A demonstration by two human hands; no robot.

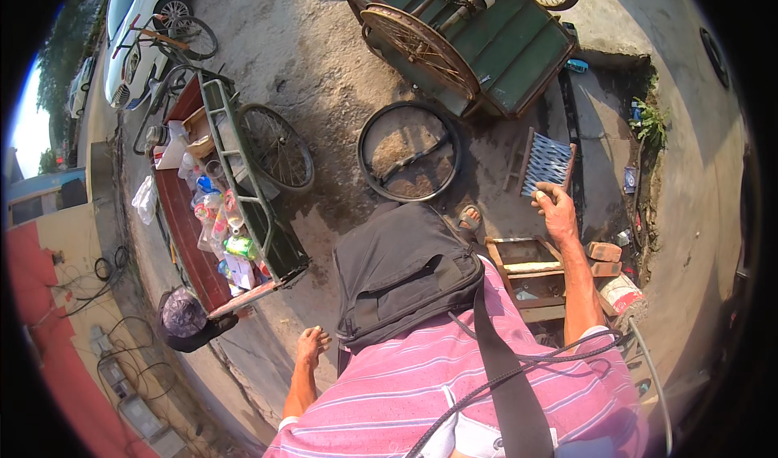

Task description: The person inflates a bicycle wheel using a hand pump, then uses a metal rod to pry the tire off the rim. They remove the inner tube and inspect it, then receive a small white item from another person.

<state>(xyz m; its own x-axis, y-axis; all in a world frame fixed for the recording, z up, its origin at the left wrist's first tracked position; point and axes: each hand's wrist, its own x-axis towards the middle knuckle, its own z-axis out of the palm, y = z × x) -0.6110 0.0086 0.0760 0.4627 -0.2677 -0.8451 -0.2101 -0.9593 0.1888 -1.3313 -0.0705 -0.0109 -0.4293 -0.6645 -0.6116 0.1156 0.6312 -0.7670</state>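
Note:
My right hand [556, 212] reaches forward on the right, fingers bent but apart, with nothing visible in them. It is nearest a small low stool [547, 164] with a blue-and-white woven seat; whether they touch I cannot tell. My left hand [314, 344] hangs low on the left, fingers loosely curled and seemingly empty. Between my arms a black shoulder bag [401, 271] rests against my front, its wide strap [506, 369] crossing my pink striped shirt. Past the bag, a black bicycle tyre [364, 162] lies flat on the ground around some sandy dirt.
Ahead, a green cargo tricycle [519, 61] is tipped over, wheels exposed. Left stands another tricycle cart [180, 215] holding plastic bottles; a person in a dark cap [183, 312] is beside it. On my right are a wooden frame [531, 268], bricks [604, 252] and a bucket [622, 294].

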